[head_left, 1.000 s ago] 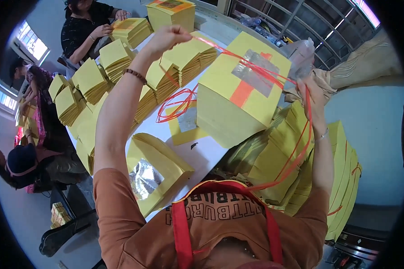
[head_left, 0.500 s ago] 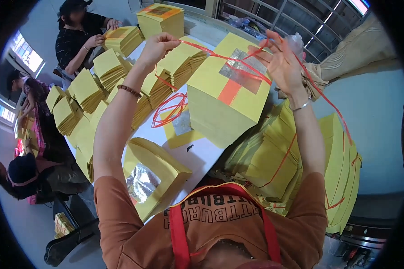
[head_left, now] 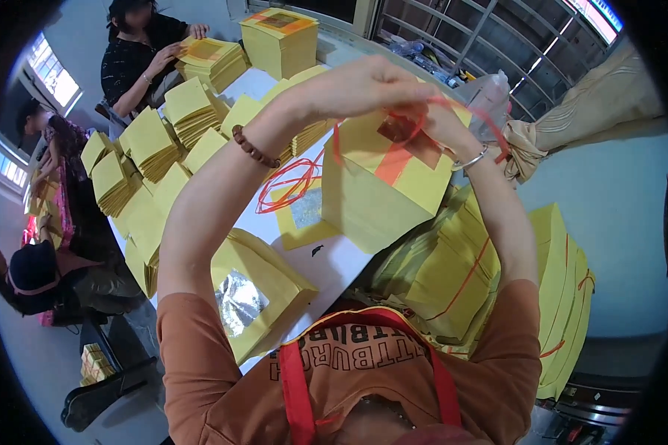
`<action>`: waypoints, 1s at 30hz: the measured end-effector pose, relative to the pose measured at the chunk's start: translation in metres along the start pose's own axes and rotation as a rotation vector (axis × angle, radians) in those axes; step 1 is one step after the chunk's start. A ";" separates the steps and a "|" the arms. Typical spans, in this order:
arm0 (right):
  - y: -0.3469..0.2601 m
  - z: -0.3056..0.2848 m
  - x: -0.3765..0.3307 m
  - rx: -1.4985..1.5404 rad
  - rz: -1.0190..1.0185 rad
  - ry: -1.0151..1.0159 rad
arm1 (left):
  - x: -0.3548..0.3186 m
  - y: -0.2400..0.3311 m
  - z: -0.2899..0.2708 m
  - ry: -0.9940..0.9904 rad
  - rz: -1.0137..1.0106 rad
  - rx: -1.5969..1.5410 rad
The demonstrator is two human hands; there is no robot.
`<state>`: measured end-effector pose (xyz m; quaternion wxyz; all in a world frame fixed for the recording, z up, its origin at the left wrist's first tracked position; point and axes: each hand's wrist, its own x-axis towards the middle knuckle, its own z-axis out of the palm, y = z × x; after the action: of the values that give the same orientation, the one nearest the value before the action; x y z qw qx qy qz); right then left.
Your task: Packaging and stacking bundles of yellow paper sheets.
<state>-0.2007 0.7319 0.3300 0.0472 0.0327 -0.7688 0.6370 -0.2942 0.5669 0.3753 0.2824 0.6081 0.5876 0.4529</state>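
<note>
Both my hands meet above the far part of a tall stack of yellow paper [head_left: 375,196], whose top has a shiny square patch and an orange-red band. My left hand [head_left: 364,87] reaches across to the right, its fingers pinched on red plastic twine [head_left: 490,119]. My right hand [head_left: 441,124] is just beneath and against it, its fingers partly hidden; the twine loops out beside it. One strand hangs down the stack's left side. A loose tangle of the same red twine [head_left: 289,185] lies on the table left of the stack.
Another yellow stack with a silver patch [head_left: 241,300] lies near my left arm. Several folded yellow bundles [head_left: 148,144] cover the table's left side. Twine-tied yellow bundles [head_left: 453,267] stand at my right. A co-worker [head_left: 137,63] handles a stack at far left; others are behind.
My hands were apart with twine stretched between them; my left hand has moved right to meet my right hand. The twine now loops about them. The view has shifted slightly.
</note>
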 end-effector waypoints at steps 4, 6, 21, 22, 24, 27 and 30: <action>-0.010 0.005 0.003 -0.075 0.066 -0.058 | 0.009 -0.034 -0.011 0.228 0.206 0.188; -0.002 -0.001 0.007 -0.096 0.037 -0.056 | 0.011 -0.045 -0.007 0.295 0.320 0.357; 0.009 -0.013 0.020 -0.127 -0.007 -0.057 | -0.003 -0.053 0.004 0.392 0.485 0.747; 0.008 -0.012 0.020 -0.118 -0.018 -0.073 | -0.004 -0.054 0.002 0.394 0.484 0.747; 0.002 -0.008 0.017 -0.040 0.015 -0.072 | -0.005 -0.055 -0.004 0.342 0.414 0.664; -0.001 -0.005 0.016 0.001 0.067 -0.068 | -0.009 -0.054 -0.003 0.482 0.073 0.241; 0.005 -0.010 0.019 -0.100 0.008 -0.072 | -0.006 -0.048 0.005 0.406 -0.109 -0.004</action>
<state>-0.2198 0.7426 0.3296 0.0185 0.0502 -0.8011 0.5962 -0.3113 0.5686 0.3302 0.1833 0.4710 0.6636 0.5515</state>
